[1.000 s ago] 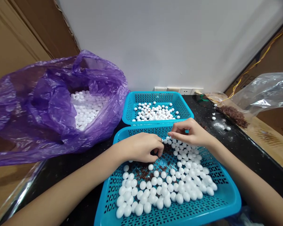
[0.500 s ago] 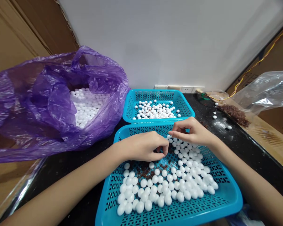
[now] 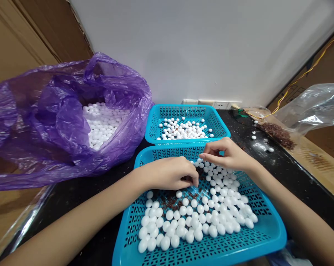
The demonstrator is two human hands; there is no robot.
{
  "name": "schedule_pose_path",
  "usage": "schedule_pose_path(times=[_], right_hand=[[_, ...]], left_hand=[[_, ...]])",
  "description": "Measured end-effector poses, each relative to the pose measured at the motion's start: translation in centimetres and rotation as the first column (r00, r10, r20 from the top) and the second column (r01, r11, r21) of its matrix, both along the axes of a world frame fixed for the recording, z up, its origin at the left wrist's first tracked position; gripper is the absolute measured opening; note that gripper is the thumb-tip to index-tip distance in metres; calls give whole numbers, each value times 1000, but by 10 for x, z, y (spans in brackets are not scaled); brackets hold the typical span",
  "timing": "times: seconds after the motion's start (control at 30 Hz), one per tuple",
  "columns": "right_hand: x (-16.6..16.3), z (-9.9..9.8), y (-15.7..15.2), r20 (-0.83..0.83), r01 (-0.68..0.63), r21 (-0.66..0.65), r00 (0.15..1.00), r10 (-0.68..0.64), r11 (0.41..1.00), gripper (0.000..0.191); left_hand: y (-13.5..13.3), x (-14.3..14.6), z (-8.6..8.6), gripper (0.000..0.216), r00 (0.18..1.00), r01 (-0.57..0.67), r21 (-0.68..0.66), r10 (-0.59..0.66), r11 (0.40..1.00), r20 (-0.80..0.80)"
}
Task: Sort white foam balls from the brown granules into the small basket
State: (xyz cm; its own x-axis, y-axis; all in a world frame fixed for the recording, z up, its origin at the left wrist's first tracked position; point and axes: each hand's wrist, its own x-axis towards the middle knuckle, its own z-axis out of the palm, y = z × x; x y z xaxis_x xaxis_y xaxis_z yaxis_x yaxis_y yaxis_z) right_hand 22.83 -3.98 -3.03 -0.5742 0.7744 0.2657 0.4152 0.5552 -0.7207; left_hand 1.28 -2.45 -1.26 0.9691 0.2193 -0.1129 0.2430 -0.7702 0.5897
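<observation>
Purple bag, left of near basket: holds a heap of white foam balls. Near basket: foam balls plus brown bits, with both hands inside at its back, picking through. Far basket, just behind: fewer balls. Left hand curled over the bits, grip not visible. Right hand: narrow thumb-forefinger pinch, contents too small to tell. My read: the work wants a fine fingertip pinch.

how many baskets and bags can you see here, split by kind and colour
blue baskets: 2 (near basket, far basket)
purple bag: 1
clear bag: 1
total: 4
</observation>
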Motion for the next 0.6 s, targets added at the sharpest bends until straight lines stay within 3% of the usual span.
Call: schedule_pose_path(times=[0.27,0.6], right_hand=[[0,2,-1,16,0,1,1000,0,1000,31],[-1,3,-1,21,-4,-4,1000,4,1000,31]], left_hand=[[-1,1,0,18,1000,-11,-91,9,996,-24],[-3,1,-3,15,999,-19,-87,15,996,-41]])
